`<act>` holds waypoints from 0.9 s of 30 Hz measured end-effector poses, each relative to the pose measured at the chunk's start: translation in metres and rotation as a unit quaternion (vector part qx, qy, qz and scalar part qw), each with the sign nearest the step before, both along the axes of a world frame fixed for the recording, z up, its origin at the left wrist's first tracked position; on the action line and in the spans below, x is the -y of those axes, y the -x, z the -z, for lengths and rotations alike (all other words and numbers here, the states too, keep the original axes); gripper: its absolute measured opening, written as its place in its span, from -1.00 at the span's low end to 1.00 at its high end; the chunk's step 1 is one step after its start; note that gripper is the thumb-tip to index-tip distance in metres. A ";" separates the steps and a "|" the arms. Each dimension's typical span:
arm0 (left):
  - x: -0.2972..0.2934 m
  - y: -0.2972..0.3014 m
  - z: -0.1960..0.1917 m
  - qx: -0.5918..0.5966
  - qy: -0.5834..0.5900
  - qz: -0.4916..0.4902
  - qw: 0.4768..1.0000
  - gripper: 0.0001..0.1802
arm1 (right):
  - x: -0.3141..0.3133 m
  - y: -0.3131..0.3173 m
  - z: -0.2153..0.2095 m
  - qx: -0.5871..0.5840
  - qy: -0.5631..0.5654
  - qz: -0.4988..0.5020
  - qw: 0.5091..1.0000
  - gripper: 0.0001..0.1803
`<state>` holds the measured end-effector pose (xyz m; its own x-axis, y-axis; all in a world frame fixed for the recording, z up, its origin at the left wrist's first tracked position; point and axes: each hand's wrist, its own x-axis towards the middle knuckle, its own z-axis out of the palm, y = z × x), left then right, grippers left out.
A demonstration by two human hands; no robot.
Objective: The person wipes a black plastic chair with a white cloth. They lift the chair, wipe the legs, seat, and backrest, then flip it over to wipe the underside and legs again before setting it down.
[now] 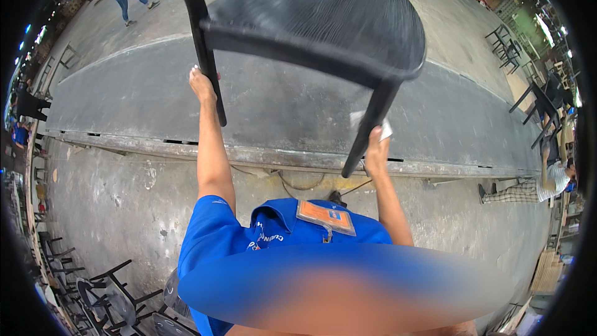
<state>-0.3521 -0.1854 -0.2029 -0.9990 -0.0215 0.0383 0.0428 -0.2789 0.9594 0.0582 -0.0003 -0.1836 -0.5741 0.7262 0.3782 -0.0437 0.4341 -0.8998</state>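
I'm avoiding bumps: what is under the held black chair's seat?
Below the near rail, between two legs, the gray tabletop shows. The underside of the seat is covered, as is anything directly behind the rail.

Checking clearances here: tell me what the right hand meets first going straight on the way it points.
The right hand is against a black chair leg and a white piece, cloth or paper, so those come first; beyond, the seat looks next, though depth is unclear.

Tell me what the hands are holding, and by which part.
A black chair: the left hand grips a back leg, the right hand a front leg, with a white scrap against it.
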 end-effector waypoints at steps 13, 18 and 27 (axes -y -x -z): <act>-0.035 -0.028 -0.038 -0.197 0.342 -0.199 0.897 -0.66 | -0.124 0.068 -0.089 0.045 -0.016 0.210 0.977 -0.20; -0.006 -0.019 0.014 -0.137 0.363 -0.198 0.900 -0.62 | -0.151 0.093 -0.108 0.064 0.012 0.241 0.968 -0.16; -0.003 -0.004 0.031 -0.042 0.265 -0.159 0.950 -0.56 | -0.168 0.111 -0.113 0.008 -0.025 0.248 0.968 -0.19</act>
<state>-0.3478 -0.1826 -0.2337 -0.9379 -0.2775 0.2084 0.1273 0.2834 0.9505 -0.0532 0.1681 -0.0705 -0.1653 0.8955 0.4133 0.1948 0.4405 -0.8764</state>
